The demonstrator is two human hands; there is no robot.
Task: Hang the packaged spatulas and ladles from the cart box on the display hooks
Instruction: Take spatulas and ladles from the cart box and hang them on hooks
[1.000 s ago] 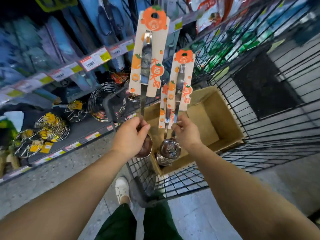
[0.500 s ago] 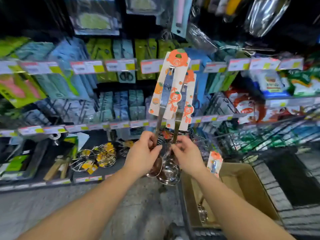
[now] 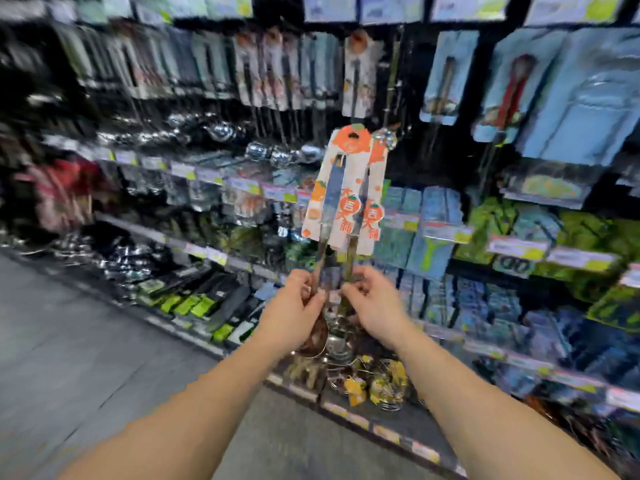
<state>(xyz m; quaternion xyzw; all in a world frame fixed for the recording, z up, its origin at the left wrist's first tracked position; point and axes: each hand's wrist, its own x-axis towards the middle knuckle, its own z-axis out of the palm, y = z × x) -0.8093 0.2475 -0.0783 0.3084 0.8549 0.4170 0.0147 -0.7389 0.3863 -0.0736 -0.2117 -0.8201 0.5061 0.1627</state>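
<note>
Two steel ladles [image 3: 341, 216], glossy orange-printed card sleeves, left hand [image 3: 298, 311], right hand [image 3: 375, 306].

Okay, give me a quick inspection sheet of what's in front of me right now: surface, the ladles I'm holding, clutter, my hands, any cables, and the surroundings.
Surface: grey aisle floor; no table in view.
Job's things: two carded ladles, held upright side by side, orange hang tabs on top, bowls down by the hands; not yet on a hook.
Clutter: small yellow-tagged wire items on the low shelf below the hands.
Grippers: left hand grips the left ladle's handle; right hand grips the right one, fingers curled on it.
Cables: nothing seen.
Surroundings: hanging display of similar carded utensils above, blue packs to the right; the picture is motion-blurred, so hooks are not clear. Cart box not in view.
</note>
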